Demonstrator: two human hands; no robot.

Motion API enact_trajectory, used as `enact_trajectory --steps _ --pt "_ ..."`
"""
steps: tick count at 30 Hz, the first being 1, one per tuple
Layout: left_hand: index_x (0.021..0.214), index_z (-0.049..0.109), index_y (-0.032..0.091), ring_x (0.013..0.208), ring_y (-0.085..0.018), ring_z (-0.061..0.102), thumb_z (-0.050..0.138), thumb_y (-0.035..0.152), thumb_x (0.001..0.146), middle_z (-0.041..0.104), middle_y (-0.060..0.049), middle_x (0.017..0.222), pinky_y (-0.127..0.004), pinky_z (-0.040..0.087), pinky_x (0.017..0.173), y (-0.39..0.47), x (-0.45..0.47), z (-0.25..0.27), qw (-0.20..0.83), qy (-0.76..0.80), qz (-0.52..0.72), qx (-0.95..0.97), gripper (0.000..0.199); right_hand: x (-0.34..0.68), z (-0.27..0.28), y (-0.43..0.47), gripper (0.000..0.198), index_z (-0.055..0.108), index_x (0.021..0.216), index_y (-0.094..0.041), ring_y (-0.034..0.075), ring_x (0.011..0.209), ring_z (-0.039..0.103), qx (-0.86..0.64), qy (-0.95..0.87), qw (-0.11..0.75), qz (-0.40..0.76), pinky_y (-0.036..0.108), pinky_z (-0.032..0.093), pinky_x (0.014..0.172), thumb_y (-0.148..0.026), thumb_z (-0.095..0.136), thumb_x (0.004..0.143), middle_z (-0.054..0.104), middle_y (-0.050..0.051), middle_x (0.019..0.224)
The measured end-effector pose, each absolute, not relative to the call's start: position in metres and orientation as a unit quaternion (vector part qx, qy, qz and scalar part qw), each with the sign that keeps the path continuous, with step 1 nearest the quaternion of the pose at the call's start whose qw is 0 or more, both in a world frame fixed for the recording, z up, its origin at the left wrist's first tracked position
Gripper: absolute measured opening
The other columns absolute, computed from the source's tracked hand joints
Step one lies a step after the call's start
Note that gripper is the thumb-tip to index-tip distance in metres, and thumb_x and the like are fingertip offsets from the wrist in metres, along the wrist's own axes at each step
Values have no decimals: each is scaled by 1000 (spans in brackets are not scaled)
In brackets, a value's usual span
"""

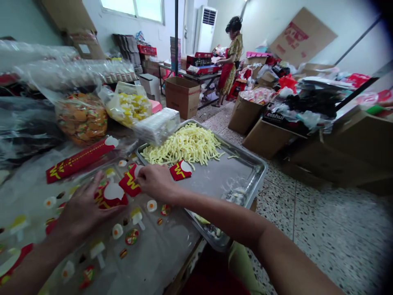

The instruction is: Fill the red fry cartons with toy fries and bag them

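My right hand (159, 182) reaches over the near-left edge of a metal tray and pinches a small flat red French fry carton (129, 184) with a yellow zigzag mark. Beside it my left hand (82, 211) has its thumb and fingers around another red fry carton (115, 192) at the plastic-covered table. A third red carton (181, 170) lies in the tray (215, 184), just beyond my right hand. Pale yellow toy-like fries (187, 143) are heaped at the tray's far side. Miniature eggs (117, 231), popsicles (97, 252) and round pizza-like pieces (132, 236) lie in rows across the table.
A long stack of red cartons (81, 159) lies at the left. Behind stand bags of burger-like pieces (81, 119) and yellow-white pieces (129, 108), and a plastic-wrapped bundle (158, 125). Cardboard boxes (182, 96) stand on the speckled floor. A person (230, 61) works at a far table.
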State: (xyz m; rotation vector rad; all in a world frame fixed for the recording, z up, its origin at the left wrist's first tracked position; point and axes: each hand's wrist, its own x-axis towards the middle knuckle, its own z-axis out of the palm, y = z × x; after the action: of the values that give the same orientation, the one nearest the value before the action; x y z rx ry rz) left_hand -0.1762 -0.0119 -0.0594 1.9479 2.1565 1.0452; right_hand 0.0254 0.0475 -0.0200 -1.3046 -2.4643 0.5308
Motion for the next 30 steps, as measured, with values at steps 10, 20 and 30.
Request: enact_trajectory --steps 10,20,30 --pt "151 29 12 132 -39 52 69 33 74 52 -21 141 -50 46 107 8 -55 -44 49 680 167 712 89 187 -6 115 32 75 113 -23 21 95 64 -565 -809 141 85 29 41 75 -43 55 99 73 8 111" --pt "151 35 25 123 -38 60 73 36 73 56 -14 142 -53 52 102 -2 -16 -13 126 660 248 698 87 316 -13 152 38 69 129 -31 20 105 62 -435 -865 174 181 35 50 91 -29 70 90 66 6 126" --pt "150 40 22 130 -37 54 69 63 79 56 -15 141 -52 48 106 3 18 -21 120 651 231 714 87 329 -18 175 50 74 120 -36 25 135 47 -366 -908 110 172 46 39 109 -3 64 83 52 -2 152"
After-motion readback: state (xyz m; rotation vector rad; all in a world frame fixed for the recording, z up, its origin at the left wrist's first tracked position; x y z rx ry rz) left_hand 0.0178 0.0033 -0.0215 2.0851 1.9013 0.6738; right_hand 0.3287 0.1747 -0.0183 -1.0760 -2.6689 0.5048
